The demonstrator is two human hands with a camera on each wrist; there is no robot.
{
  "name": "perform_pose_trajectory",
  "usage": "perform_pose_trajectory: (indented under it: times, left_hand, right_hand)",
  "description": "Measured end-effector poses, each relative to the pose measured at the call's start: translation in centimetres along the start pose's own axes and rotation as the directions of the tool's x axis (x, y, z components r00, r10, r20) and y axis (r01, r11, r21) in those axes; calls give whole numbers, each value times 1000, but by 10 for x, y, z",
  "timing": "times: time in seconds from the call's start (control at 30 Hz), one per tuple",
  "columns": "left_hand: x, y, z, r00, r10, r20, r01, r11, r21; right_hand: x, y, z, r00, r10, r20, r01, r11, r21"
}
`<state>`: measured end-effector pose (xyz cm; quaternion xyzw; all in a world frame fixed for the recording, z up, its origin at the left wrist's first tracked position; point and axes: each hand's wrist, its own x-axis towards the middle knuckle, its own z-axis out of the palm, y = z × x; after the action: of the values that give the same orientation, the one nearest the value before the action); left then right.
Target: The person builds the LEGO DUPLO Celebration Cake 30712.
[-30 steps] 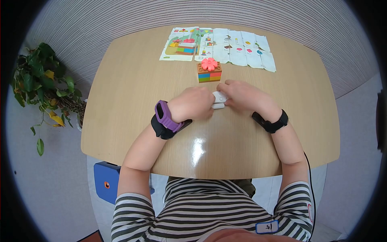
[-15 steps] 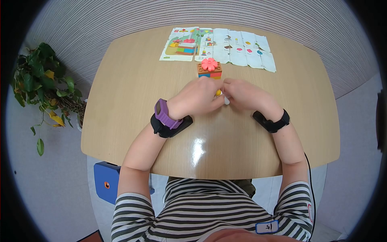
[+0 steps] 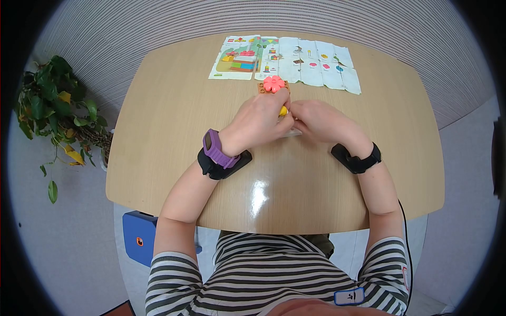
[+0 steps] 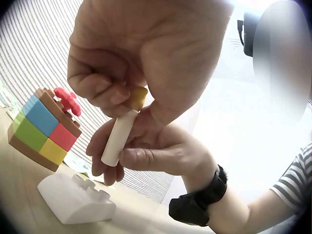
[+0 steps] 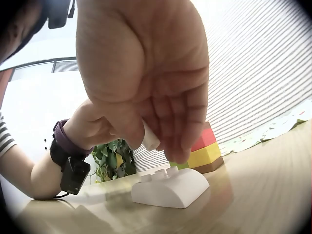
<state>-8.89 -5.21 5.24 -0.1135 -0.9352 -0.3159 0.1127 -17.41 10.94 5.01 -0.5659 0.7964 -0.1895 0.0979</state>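
A white candle-like stick [image 4: 119, 139] with a yellow tip [image 4: 138, 98] stands tilted between the hands. My left hand [image 3: 261, 120] pinches the yellow tip from above. Lower down, my right hand [image 3: 326, 124] holds the white stick between thumb and fingers, as the right wrist view also shows. On the table just below both hands lies a white curved toy brick [image 5: 170, 189] with studs on top. Behind it is a block stack [image 4: 44, 130] in blue, green, red and yellow between brown layers, topped by a coral flower piece [image 3: 273, 83]; my left hand partly hides it in the head view.
A creased instruction sheet [image 3: 321, 63] lies along the table's far edge, beyond the stack. To the table's left is a leafy plant [image 3: 58, 100], and a blue box [image 3: 138, 245] stands below the near left edge. A ridged wall [image 3: 253, 18] rises behind the table.
Both hands were at the white curved brick; now they hold the yellow-tipped stick above it. My left hand has shifted forward and right, covering more of the stack.
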Motion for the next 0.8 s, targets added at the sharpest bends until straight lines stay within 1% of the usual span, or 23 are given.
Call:
perform_pose_trajectory:
  times: [0.1,0.2,0.4,0.5,0.7,0.8]
  left_hand:
    - [0,-6,6,995,75,-62,-75,997,4]
    - [0,-9,8,991,115,-68,-114,993,17]
    - [-1,-7,6,997,77,-25,-77,997,-3]
    - [0,-9,8,997,73,-24,-73,997,4]
    - [0,-10,10,998,59,-21,-60,998,-11]
    - [0,-10,10,999,47,-2,-47,999,10]
  right_hand:
    - [0,1,0,1000,-7,-4,7,1000,-29]
    - [1,3,1,999,19,45,-16,997,-72]
    - [-1,2,0,998,35,46,-32,997,-64]
    - [-3,2,-2,998,1,58,1,999,-40]
    - [-2,8,4,999,15,33,-14,999,-34]
    - [-2,5,2,998,54,32,-52,997,-52]
